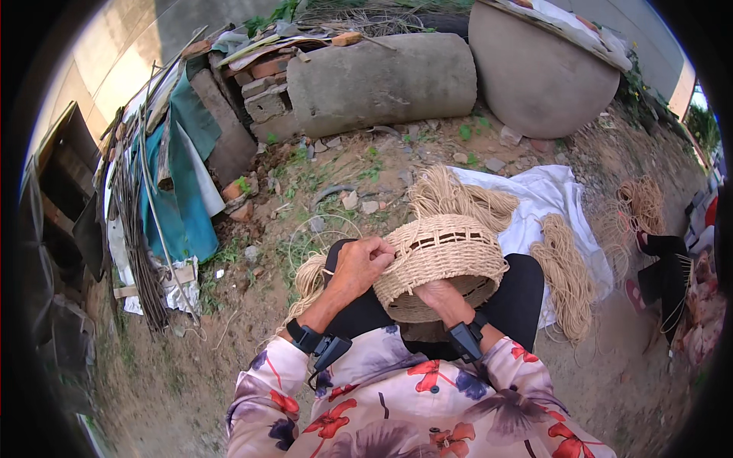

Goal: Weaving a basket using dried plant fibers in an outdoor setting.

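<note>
A round basket [450, 263] of pale tan twisted cord lies tilted on my lap, its opening toward me. A slot of dark gaps runs round its wall. At the basket's left side my left hand [357, 267] is closed in a pinch on a thin strand of cord [327, 216], which loops out over the ground. My right hand [441, 296] reaches in through the opening; its fingers are hidden behind the basket wall. A thick bundle of the same cord [450, 195] lies just beyond the basket. Another hank [308, 278] shows beside my left knee.
A white sheet [546, 191] lies on the ground at right, with a long cord hank [565, 278] on it. More cord [641, 204] lies near a seated person's legs [664, 282]. A concrete cylinder [382, 85], large clay vat [542, 72] and teal cloth [179, 175] stand beyond.
</note>
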A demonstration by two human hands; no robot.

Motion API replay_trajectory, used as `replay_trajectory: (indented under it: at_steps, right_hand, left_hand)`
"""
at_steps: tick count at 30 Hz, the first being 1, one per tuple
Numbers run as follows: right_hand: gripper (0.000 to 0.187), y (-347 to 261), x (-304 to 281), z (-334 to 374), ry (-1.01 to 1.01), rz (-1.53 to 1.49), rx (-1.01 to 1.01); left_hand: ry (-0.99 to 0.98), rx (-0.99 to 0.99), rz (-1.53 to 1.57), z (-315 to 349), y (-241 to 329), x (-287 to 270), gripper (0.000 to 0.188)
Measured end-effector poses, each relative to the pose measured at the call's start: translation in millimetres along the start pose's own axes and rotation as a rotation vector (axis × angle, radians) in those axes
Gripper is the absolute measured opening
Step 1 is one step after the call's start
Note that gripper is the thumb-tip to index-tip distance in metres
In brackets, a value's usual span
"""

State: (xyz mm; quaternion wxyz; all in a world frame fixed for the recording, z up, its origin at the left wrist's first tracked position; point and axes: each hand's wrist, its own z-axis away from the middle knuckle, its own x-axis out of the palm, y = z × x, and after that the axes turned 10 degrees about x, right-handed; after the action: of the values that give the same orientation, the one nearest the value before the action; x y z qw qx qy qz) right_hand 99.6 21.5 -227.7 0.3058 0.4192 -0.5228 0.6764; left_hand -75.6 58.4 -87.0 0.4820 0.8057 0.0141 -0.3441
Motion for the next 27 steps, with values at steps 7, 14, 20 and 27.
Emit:
replay_trajectory:
  at_steps: [7, 14, 20, 27]
  right_hand:
    - [0.039, -0.3, -4.3, -4.0, 0.032, -0.066, 0.027]
    - [0.042, -10.1, -3.9, 4.2, -0.042, -0.003, 0.027]
    - [0.045, -20.4, 8.6, 14.3, -0.043, 0.084, 0.041]
    - [0.048, -15.0, 10.9, 9.7, -0.005, 0.026, 0.057]
  left_hand:
    - [-0.007, -0.025, -0.036, -1.4, 4.7, 2.8, 0.017]
    - [-0.019, 0.115, -0.182, -4.1, 11.5, -1.7, 0.016]
    - [-0.107, 0.287, -0.534, -11.1, 23.9, 2.4, 0.012]
    - [-0.046, 0.167, -0.442, -0.8, -6.6, -25.1, 0.014]
